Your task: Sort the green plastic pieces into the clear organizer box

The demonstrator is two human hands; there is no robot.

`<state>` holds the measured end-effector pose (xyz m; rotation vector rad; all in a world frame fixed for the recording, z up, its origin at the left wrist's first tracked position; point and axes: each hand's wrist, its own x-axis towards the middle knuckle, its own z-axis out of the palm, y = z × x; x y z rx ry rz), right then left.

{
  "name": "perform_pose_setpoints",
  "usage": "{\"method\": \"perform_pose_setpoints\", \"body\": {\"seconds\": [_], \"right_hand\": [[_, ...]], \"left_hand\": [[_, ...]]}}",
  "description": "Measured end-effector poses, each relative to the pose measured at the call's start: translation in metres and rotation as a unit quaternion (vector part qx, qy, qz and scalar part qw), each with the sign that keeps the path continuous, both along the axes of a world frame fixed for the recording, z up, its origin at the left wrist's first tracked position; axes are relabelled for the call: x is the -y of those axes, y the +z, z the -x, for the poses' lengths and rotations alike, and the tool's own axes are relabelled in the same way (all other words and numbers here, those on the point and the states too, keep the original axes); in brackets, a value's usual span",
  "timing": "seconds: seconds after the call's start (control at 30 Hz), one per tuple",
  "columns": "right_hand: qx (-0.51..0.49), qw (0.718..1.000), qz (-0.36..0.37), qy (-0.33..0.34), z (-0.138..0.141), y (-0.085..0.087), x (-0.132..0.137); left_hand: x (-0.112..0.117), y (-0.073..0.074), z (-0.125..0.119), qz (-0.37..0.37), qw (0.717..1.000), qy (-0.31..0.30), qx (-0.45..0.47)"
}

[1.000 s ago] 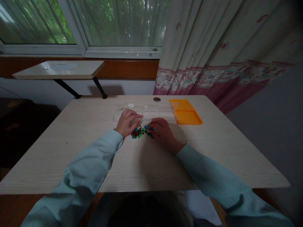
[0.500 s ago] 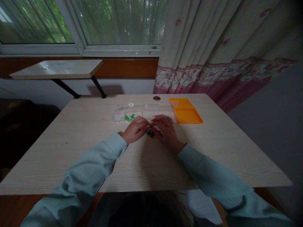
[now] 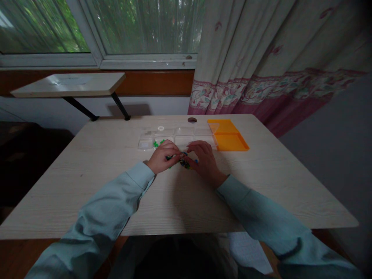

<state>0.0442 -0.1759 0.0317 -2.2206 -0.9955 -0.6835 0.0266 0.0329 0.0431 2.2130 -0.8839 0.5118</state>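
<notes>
A small heap of coloured beads (image 3: 182, 162) lies on the pale wooden table (image 3: 87, 174), mostly hidden under both hands. My left hand (image 3: 162, 157) rests over the heap's left side with its fingers curled and pinched together on something I cannot make out. My right hand (image 3: 203, 159) lies over the right side, fingers bent down onto the beads. Just behind the hands stands a clear compartment box (image 3: 145, 141); a few green beads (image 3: 157, 143) lie in one of its left compartments.
An orange lid (image 3: 228, 140) joins the box's right end. A round cable hole (image 3: 192, 120) sits at the table's far edge. Behind are a small side desk (image 3: 69, 83), a window and a flowered curtain (image 3: 261, 69).
My left hand came back from the clear box to the bead heap, uncovering green beads in a compartment. My right hand stayed on the heap. The view tilted slightly.
</notes>
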Motion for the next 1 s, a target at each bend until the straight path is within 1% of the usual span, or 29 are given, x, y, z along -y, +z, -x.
{"method": "perform_pose_setpoints", "body": {"seconds": [0.1, 0.2, 0.33, 0.43, 0.5, 0.6, 0.67, 0.87, 1.0], "right_hand": [[-0.005, 1.000, 0.018, -0.003, -0.001, 0.000, 0.001], [-0.020, 0.999, 0.037, -0.004, -0.002, -0.001, 0.002], [-0.035, 0.997, 0.068, 0.006, -0.005, -0.006, 0.002], [-0.044, 0.995, 0.086, 0.024, -0.007, -0.010, 0.002], [-0.047, 0.993, 0.098, 0.040, -0.007, -0.011, 0.001], [-0.042, 0.990, 0.116, 0.068, -0.004, -0.010, 0.000], [-0.039, 0.989, 0.123, 0.074, -0.002, -0.008, -0.001], [-0.047, 0.989, 0.132, 0.048, -0.001, -0.007, -0.002], [-0.055, 0.988, 0.137, 0.034, -0.002, -0.008, -0.001]], "left_hand": [[-0.010, -0.003, -0.005, -0.026, 0.999, 0.037, 0.030], [-0.026, -0.007, -0.013, -0.047, 0.989, 0.117, 0.072], [-0.048, -0.013, -0.024, -0.038, 0.968, 0.230, 0.097], [-0.056, -0.016, -0.028, -0.028, 0.954, 0.282, 0.102], [-0.057, -0.017, -0.030, -0.024, 0.950, 0.294, 0.103], [-0.053, -0.019, -0.031, -0.027, 0.952, 0.288, 0.098], [-0.051, -0.020, -0.030, -0.029, 0.954, 0.282, 0.094], [-0.049, -0.020, -0.031, -0.027, 0.957, 0.272, 0.096], [-0.049, -0.020, -0.031, -0.024, 0.956, 0.277, 0.092]]}}
